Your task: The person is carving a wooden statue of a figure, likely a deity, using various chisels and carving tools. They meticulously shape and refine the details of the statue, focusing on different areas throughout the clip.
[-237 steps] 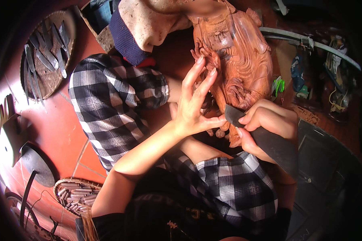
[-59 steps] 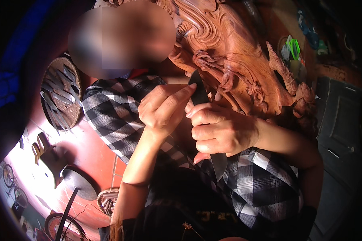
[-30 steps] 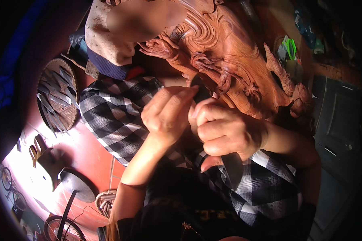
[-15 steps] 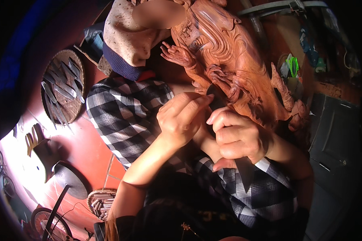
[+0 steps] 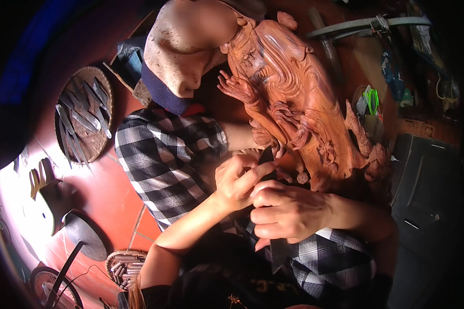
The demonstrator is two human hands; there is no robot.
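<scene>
The right hand (image 5: 286, 212) was clenched around a dark carving chisel (image 5: 269, 164), whose handle end stuck out below the fist and whose blade reached up to the lower part of a reddish wooden carved figure (image 5: 294, 103). The left hand (image 5: 237, 180) lay just beside the right, its fingers pinched on the blade near the tip, steadying it against the wood. The figure stood just above both hands, leaning across the person's lap, which was covered in black-and-white checked cloth (image 5: 165, 159). Well to the left of the hands, a round woven tray (image 5: 85, 121) on the red floor held many more chisels. Below the left forearm, near the floor, sat a small basket (image 5: 125, 263) with further tools.
</scene>
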